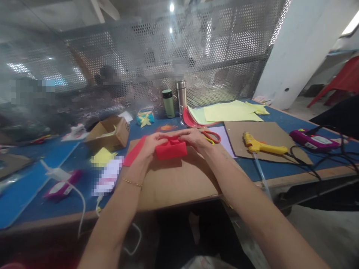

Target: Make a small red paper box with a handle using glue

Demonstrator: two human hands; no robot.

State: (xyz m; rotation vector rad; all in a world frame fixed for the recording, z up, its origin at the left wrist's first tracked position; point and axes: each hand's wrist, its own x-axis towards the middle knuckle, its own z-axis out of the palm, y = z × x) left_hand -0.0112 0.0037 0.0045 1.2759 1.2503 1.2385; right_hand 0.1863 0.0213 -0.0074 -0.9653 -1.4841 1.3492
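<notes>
A folded red sheet [171,150], perhaps felt or foam, is held between both hands just above a brown cardboard sheet [174,183]. My left hand [153,144] pinches its left end, and my right hand [193,138] grips the upper right edge. The fold hangs toward me, and some fingertips are hidden behind it. Under my left wrist a flat red piece [135,151] lies on the cardboard's left edge. Just right of my right hand rest scissors [211,137] with orange and yellow handles.
A yellow glue gun [263,145] lies on another cardboard piece [272,130] at right, its cable trailing among black cords. Yellow sheets [232,112], a steel flask [181,95] and a green tumbler [168,104] stand at the back. An open carton [109,134] sits left.
</notes>
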